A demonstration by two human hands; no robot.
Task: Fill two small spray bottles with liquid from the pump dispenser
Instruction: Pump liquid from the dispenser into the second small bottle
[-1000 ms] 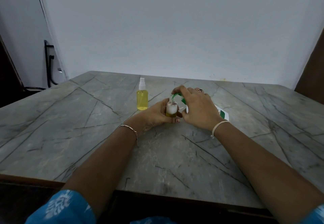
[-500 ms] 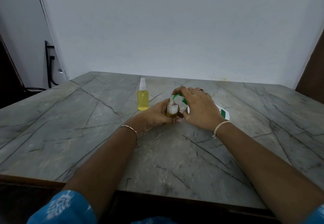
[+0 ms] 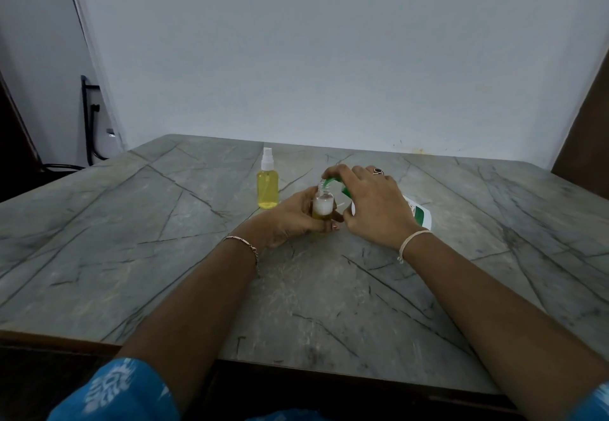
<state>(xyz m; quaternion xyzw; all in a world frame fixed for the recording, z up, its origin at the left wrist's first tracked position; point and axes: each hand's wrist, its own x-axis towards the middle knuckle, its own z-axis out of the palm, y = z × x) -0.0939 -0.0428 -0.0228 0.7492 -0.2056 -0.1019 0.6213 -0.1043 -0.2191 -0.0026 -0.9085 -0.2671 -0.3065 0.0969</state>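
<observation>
Readable text: none anywhere in the frame.
Print on pump dispenser: a green and white label at centre right of the frame, too small and blurred for any letters, brand or numbers to be made out.
Pattern on sleeve: white motif on blue, lower left; not lettering.

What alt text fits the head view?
A left hand holds a small open bottle at the green spout of a pump dispenser gripped by the right hand. A capped, yellow-filled spray bottle stands nearby on the table.
</observation>
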